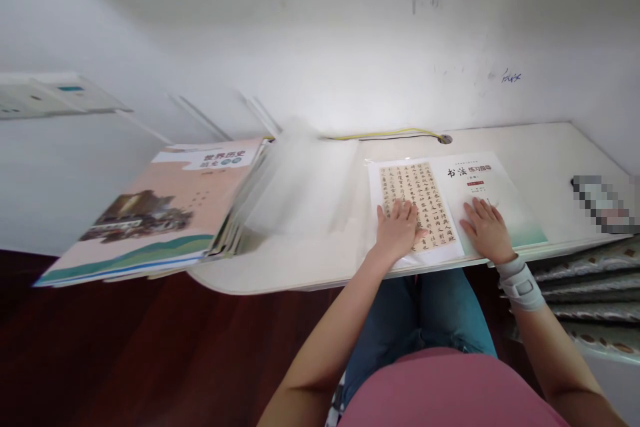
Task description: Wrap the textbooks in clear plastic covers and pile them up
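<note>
A calligraphy exercise book [500,190] lies spread on the desk, its left half printed with columns of characters and its right half with a pale green title page. A thin clear plastic edge shows around its left side. My left hand [399,230] rests on the left half, fingers stretched out. On the right half lies my right hand [486,228], also flat with its fingers apart, a grey band around the wrist. Neither hand grips anything.
The narrow white desk [270,270] runs along the wall. At its left end a stack of textbooks [210,197] overhangs the edge, beside blurred translucent sheets [300,187]. A phone-like object [603,203] lies far right. A yellow cable [390,133] runs to a hole at the back.
</note>
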